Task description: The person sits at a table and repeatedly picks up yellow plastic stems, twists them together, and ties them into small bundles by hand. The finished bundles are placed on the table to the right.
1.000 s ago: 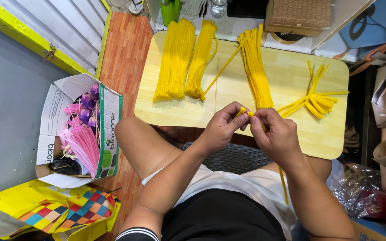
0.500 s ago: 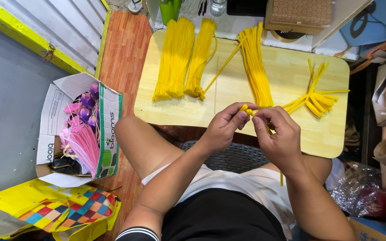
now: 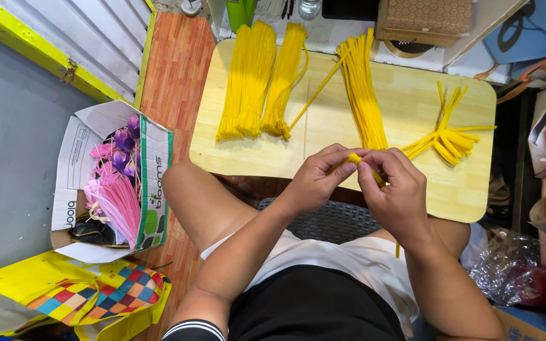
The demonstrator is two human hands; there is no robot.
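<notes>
Wooden tabletop [image 3: 462, 189] holds yellow stem bundles. Left hand [image 3: 316, 179] and right hand [image 3: 394, 189] both pinch one yellow pipe cleaner [image 3: 354, 158] above its near edge. Light, bendy; grip near the tip.

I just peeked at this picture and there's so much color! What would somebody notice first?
Probably the bright yellow fuzzy stems lying in bundles across the pale wooden board, with a bent bunch at its right. In the middle, the left hand and right hand pinch one yellow stem together above the lap. At the left, a cardboard box holds pink and purple craft flowers.
</notes>
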